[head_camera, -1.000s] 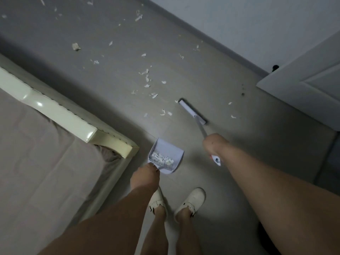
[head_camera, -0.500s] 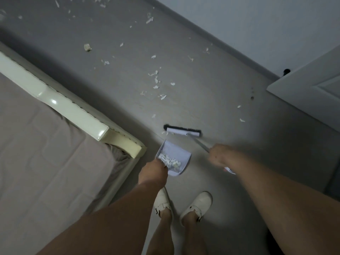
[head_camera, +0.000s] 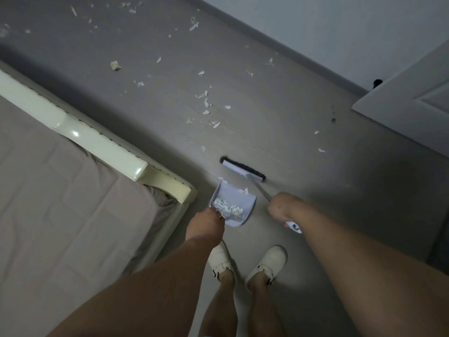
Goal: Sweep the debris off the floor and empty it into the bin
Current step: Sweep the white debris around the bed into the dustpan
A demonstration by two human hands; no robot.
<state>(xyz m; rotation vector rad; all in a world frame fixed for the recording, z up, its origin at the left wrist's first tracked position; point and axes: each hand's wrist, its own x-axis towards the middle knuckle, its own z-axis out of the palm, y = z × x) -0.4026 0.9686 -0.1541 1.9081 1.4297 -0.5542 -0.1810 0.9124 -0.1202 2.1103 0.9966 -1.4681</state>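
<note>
White scraps now at the dustpan (head_camera: 232, 207) lip; brush (head_camera: 242, 169) closer, each grip still clenched on its handle.

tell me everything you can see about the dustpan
The dustpan is small, pale lilac plastic by its look, with raised side walls and a row of comb teeth along its near edge. It holds a heap of white scraps, with a few more at its lip. The left hand grips its near end, hiding the handle. Its open mouth faces the brush, just short of it, on the grey floor by the bed corner.
</note>
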